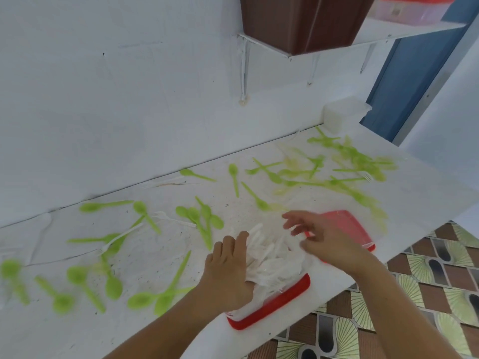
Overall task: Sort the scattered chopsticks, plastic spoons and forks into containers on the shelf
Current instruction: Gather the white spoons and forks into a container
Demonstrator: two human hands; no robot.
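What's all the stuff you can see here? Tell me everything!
green spoons: many, green, scattered across the counter
white forks: a few, white, lying among the spoons
white cutlery: one pile, white, in the container; too blurred to sort
container: one, red rim, counter's near edge
lid: one, red, just right of the container
tub: one, white, counter's far corner
counter: one, white, against the wall
brown bin: one, brown, on the upper shelf
clear box: one, red lid, upper shelf
floor tiles: patterned, brown and green, below right
left grip: one, on the white cutlery
right grip: one, fingers spread, over the container and lid
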